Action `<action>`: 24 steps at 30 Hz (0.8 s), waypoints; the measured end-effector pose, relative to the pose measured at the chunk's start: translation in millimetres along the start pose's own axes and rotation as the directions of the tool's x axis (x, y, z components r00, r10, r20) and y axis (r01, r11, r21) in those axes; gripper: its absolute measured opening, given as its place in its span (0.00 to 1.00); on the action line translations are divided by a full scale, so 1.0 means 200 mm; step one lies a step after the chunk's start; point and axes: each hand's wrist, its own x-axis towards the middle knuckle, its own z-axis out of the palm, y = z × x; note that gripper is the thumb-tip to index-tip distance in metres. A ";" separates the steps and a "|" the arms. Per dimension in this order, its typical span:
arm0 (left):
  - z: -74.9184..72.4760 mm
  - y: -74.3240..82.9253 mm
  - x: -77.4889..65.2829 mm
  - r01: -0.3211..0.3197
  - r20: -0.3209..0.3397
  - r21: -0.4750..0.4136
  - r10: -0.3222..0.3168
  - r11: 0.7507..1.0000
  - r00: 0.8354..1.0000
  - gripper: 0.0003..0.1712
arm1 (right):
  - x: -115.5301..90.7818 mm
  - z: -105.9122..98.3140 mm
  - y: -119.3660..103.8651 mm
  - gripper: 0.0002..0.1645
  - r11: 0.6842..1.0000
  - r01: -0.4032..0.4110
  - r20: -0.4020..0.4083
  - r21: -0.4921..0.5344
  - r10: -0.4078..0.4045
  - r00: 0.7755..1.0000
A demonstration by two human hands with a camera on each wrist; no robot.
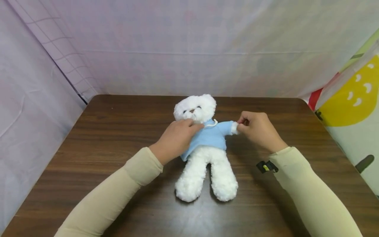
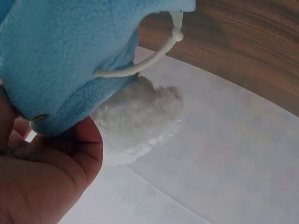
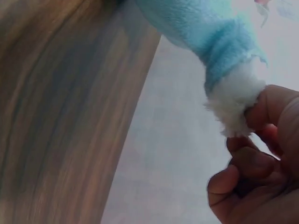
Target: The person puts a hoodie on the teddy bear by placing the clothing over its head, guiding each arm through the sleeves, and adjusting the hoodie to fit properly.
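A white plush teddy bear [image 1: 207, 158] lies on its back on the table, head toward the far edge. It wears a light blue hooded top [image 1: 211, 138] with a white drawstring [image 2: 140, 66] at the neck. At the shoulder on the image's left, my left hand [image 1: 179, 136] grips the blue cloth and hides that arm of the bear. My right hand [image 1: 257, 128] pinches the tip of the bear's other paw [image 3: 236, 100], which pokes out of its sleeve [image 3: 229, 44], stretched sideways.
The brown wooden table [image 1: 118, 131] reaches its far edge just beyond the bear's head. A pale cloth curtain [image 1: 189, 49] hangs behind it. On the right is a cloth with a yellow print [image 1: 349, 98]. A black strap [image 1: 266, 167] sits at my right wrist.
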 end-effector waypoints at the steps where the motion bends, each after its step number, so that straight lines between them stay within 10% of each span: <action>1: 0.00 0.00 0.00 -0.001 -0.001 -0.016 0.001 1.000 1.000 0.24 | 0.00 -0.01 0.00 0.05 1.000 -0.003 0.021 0.000 0.003 1.000; 6: 0.02 0.00 -0.01 -0.016 -0.024 -0.110 0.013 0.994 1.000 0.25 | -0.02 -0.02 -0.01 0.06 1.000 -0.002 0.125 0.009 0.001 0.992; 11: 0.06 0.01 -0.01 -0.044 -0.034 -0.121 0.040 0.992 0.999 0.33 | -0.07 -0.03 -0.06 0.10 0.983 0.180 -0.026 0.037 -0.179 0.984; 18: 0.06 0.00 -0.01 -0.041 -0.063 -0.151 0.032 0.988 0.997 0.33 | -0.11 0.11 -0.14 0.08 0.842 0.539 0.102 -0.032 -0.534 0.839; 24: 0.04 -0.07 -0.06 -0.017 -0.183 -0.242 -0.029 0.970 0.983 0.19 | -0.14 0.17 -0.11 0.04 0.867 0.493 0.149 -0.072 -0.479 0.865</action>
